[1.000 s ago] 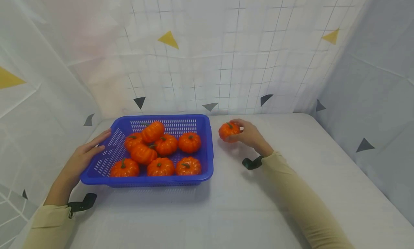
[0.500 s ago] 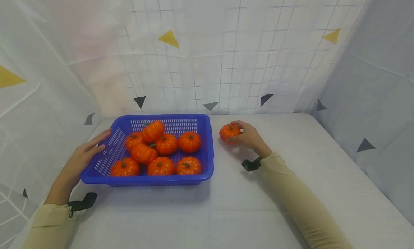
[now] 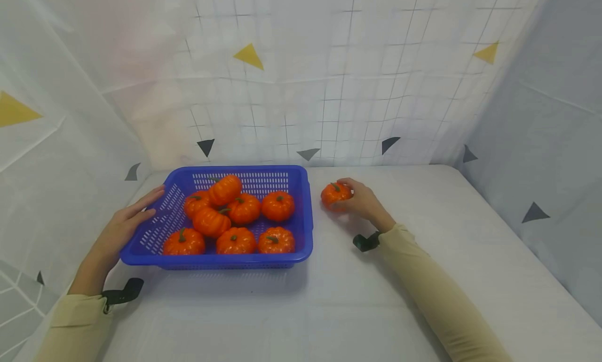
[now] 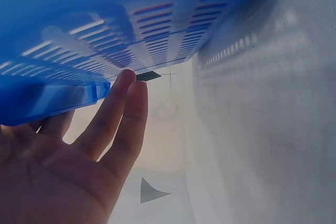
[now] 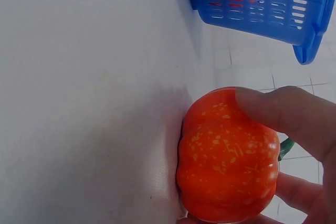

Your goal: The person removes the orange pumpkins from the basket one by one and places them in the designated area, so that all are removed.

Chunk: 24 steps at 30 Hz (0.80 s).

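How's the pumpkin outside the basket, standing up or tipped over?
Upright: the pumpkin has its green stem pointing away from the white tabletop.

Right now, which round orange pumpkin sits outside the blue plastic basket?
The round orange pumpkin gripped by the right hand; the others lie inside the blue plastic basket.

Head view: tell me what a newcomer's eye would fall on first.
Most likely the blue basket left of centre on the white table, with eight glossy orange pumpkins inside and the left hand at its left side. Next, probably the lone pumpkin just right of the basket, held by the right hand.
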Each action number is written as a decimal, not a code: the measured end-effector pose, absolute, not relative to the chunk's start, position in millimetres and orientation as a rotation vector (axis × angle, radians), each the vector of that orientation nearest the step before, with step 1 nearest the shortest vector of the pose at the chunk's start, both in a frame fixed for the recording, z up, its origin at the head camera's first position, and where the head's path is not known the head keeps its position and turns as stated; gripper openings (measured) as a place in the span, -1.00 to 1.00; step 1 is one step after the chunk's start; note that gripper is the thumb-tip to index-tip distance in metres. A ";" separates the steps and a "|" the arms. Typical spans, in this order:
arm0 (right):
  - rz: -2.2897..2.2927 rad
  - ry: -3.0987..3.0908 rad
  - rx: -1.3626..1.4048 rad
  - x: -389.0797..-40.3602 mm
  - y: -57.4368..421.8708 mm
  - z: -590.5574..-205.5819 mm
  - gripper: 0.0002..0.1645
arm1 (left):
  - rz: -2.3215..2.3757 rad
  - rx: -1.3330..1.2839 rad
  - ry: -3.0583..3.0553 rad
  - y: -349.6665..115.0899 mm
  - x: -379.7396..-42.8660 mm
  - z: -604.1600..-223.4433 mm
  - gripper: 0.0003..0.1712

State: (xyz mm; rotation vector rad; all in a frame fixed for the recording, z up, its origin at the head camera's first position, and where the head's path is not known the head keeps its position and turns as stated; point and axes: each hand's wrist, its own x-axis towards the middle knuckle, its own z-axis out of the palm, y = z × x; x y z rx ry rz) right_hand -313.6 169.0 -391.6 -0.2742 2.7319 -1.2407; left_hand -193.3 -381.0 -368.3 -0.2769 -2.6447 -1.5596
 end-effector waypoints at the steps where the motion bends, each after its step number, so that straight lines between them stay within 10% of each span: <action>1: -1.235 2.733 -0.276 -313.1 168.6 -391.0 -0.11 | -1.563 -0.285 -2.642 -381.2 -193.2 -368.5 -0.38; 24: -1.165 2.864 -0.493 -292.3 156.9 -333.5 -0.02 | -1.551 -0.271 -2.650 -379.6 -191.7 -367.1 -0.37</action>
